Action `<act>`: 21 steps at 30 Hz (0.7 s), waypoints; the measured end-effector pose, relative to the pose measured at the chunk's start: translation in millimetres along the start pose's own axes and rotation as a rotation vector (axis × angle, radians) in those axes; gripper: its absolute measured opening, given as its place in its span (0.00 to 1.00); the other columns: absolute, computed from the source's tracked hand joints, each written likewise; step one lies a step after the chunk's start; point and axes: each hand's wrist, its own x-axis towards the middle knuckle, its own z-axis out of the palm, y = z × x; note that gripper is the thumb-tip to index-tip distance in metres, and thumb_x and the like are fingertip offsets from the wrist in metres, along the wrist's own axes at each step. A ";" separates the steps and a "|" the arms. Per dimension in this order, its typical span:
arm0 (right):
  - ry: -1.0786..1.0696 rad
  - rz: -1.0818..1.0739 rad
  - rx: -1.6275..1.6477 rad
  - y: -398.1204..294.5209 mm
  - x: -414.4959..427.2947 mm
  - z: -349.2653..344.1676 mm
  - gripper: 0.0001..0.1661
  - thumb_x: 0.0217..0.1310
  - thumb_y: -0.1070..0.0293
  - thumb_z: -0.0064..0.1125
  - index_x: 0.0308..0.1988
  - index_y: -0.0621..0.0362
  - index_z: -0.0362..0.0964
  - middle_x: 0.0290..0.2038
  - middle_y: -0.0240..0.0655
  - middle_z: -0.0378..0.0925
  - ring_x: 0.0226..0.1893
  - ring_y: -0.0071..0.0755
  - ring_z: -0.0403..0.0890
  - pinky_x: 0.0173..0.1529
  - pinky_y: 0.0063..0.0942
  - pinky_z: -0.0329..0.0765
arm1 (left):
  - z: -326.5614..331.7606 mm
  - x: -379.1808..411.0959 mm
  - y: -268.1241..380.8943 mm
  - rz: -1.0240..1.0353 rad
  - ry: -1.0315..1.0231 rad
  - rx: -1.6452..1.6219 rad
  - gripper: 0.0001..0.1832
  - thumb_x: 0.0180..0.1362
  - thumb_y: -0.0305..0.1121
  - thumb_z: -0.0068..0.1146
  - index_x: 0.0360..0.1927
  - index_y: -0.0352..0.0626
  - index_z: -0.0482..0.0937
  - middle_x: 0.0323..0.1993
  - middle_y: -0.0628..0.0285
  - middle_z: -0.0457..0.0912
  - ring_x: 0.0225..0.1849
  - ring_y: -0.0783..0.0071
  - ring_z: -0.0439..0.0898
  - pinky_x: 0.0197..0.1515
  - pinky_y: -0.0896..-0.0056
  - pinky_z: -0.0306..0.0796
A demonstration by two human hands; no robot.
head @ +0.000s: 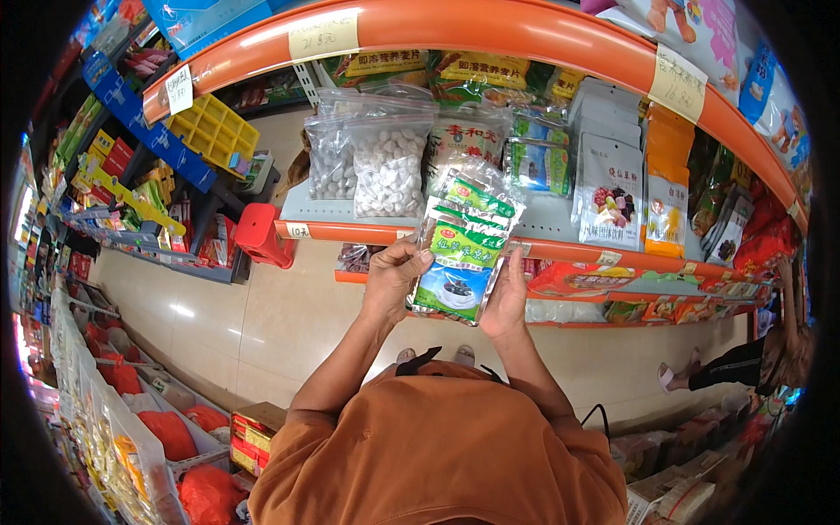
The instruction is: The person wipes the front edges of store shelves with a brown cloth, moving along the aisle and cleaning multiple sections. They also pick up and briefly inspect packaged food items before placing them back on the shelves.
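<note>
A clear plastic bag of green and blue sachets [457, 262], each picturing a white bowl of dark jelly, is held up before me at the shelf's edge. My left hand [398, 272] grips its left side, thumb on the front. My right hand [508, 295] is against its right edge, fingers partly hidden behind it. On the grey shelf [302, 203] beyond stand zip bags of white round pieces [390, 170], similar green and blue packets [538, 157], silver-grey pouches [610, 190] and orange-and-white pouches [666, 197].
An orange shelf rail [499, 33] curves overhead. A red plastic stool [262, 233] stands left of the shelf, near a yellow divided tray [213, 134]. Another person [741, 364] stands at the right. White bins [190, 453] with red bags line the lower left; boxes [682, 485] lie behind right.
</note>
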 end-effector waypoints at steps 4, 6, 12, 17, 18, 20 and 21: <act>0.042 0.032 0.010 -1.1 -2.4 -0.2 0.27 0.61 0.51 0.35 0.51 0.59 0.58 0.50 0.40 0.65 0.50 0.38 0.67 0.54 0.37 0.64 | 0.9 -3.6 1.1 0.015 -0.035 0.004 0.03 0.47 0.19 0.54 0.23 0.38 0.77 0.27 0.67 0.76 0.27 0.83 0.72 0.31 0.83 0.67; 0.064 0.063 0.029 1.4 -3.2 -9.7 0.26 0.60 0.53 0.37 0.51 0.60 0.59 0.50 0.41 0.66 0.50 0.39 0.68 0.54 0.37 0.64 | 0.7 -5.0 1.9 0.017 -0.050 0.004 0.03 0.47 0.19 0.54 0.23 0.38 0.77 0.28 0.66 0.76 0.27 0.83 0.72 0.32 0.83 0.67; 0.083 0.153 -0.017 4.3 -0.8 -18.0 0.20 0.58 0.62 0.42 0.48 0.61 0.63 0.45 0.42 0.70 0.44 0.38 0.73 0.50 0.36 0.69 | -2.9 -7.6 0.9 -0.007 -0.031 0.001 0.03 0.47 0.20 0.54 0.23 0.38 0.77 0.30 0.66 0.76 0.30 0.82 0.72 0.34 0.81 0.66; 0.151 -0.063 -0.238 4.1 -3.6 -17.8 0.15 0.57 0.67 0.45 0.46 0.59 0.64 0.44 0.35 0.71 0.45 0.32 0.72 0.48 0.36 0.70 | -12.9 -9.3 -1.1 0.014 0.014 0.010 0.02 0.47 0.20 0.55 0.24 0.38 0.77 0.29 0.67 0.76 0.28 0.81 0.72 0.34 0.81 0.67; 0.192 -0.091 -0.233 0.0 -4.4 -10.4 0.15 0.58 0.66 0.46 0.45 0.58 0.64 0.44 0.34 0.70 0.45 0.31 0.71 0.48 0.36 0.70 | -17.1 -8.3 -0.7 0.026 0.036 -0.018 0.02 0.47 0.21 0.55 0.25 0.38 0.77 0.29 0.66 0.76 0.28 0.80 0.72 0.34 0.81 0.67; 0.236 -0.203 -0.335 -2.9 2.4 -25.4 0.15 0.59 0.62 0.45 0.45 0.55 0.63 0.45 0.29 0.68 0.48 0.31 0.68 0.47 0.40 0.70 | -27.9 -5.4 2.5 0.050 0.080 -0.074 0.02 0.47 0.22 0.55 0.25 0.39 0.77 0.28 0.66 0.76 0.27 0.80 0.73 0.33 0.81 0.68; 0.223 -0.130 -0.276 -10.6 -4.3 -2.9 0.16 0.60 0.61 0.43 0.46 0.54 0.62 0.45 0.30 0.69 0.47 0.33 0.69 0.45 0.43 0.70 | -30.6 -6.2 8.5 0.060 0.145 -0.093 0.00 0.49 0.23 0.54 0.25 0.39 0.75 0.26 0.64 0.76 0.26 0.78 0.74 0.33 0.78 0.71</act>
